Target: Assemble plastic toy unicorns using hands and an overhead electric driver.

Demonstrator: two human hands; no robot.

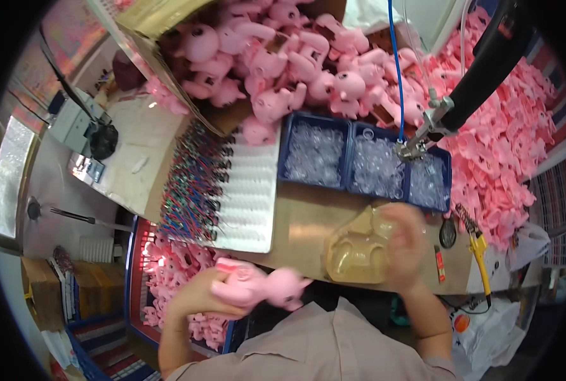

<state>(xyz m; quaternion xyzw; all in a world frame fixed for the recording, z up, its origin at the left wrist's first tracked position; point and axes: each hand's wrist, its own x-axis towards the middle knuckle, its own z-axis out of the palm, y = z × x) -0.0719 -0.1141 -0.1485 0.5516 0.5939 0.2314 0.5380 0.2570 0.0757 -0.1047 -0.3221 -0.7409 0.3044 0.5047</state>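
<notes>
Left hand (194, 293) is gripping a pink animal figure (250, 287) by the body, fingers curled around it; the figure is lying sideways in the grasp, head toward the right, near a crate (132, 279) of pink parts. Right hand (407, 247) is hovering at the right side of a clear moulded plastic tray (346, 270) on the workbench (299, 219); blur is obscuring its fingers: cannot tell how open, or whether holding anything. Beyond, blue bins (315, 185) are containing transparent pieces; a white tray (251, 197) is bearing wired components.
</notes>
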